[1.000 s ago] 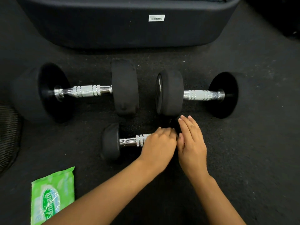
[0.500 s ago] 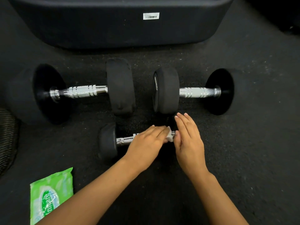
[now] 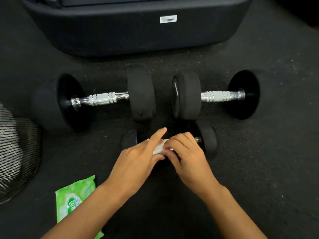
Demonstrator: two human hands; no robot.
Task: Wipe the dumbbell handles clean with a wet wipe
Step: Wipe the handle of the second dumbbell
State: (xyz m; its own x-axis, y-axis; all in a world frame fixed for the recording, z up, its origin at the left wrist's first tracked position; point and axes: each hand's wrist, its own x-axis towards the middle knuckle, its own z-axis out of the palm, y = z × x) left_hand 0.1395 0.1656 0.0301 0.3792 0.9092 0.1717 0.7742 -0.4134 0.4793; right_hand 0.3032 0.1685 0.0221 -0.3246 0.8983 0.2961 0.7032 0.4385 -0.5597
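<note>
A small black dumbbell (image 3: 209,142) lies on the dark floor nearest me, and both hands hide most of its chrome handle. A white wet wipe (image 3: 159,147) shows between the hands, over that handle. My left hand (image 3: 138,160) holds the wipe from the left with its index finger stretched forward. From the right, my right hand (image 3: 187,153) curls its fingers over the wipe's edge and the handle. Two larger dumbbells lie behind, one with its chrome handle at the left (image 3: 103,99) and one at the right (image 3: 221,96).
A green pack of wet wipes (image 3: 76,200) lies on the floor at the lower left. A black mesh fan guard (image 3: 15,152) stands at the left edge. A big black padded piece of equipment (image 3: 138,35) blocks the far side.
My right hand has moved from lying flat beside the small dumbbell onto its handle and curled over the wipe. My left hand has slid left along the handle and raised its index finger.
</note>
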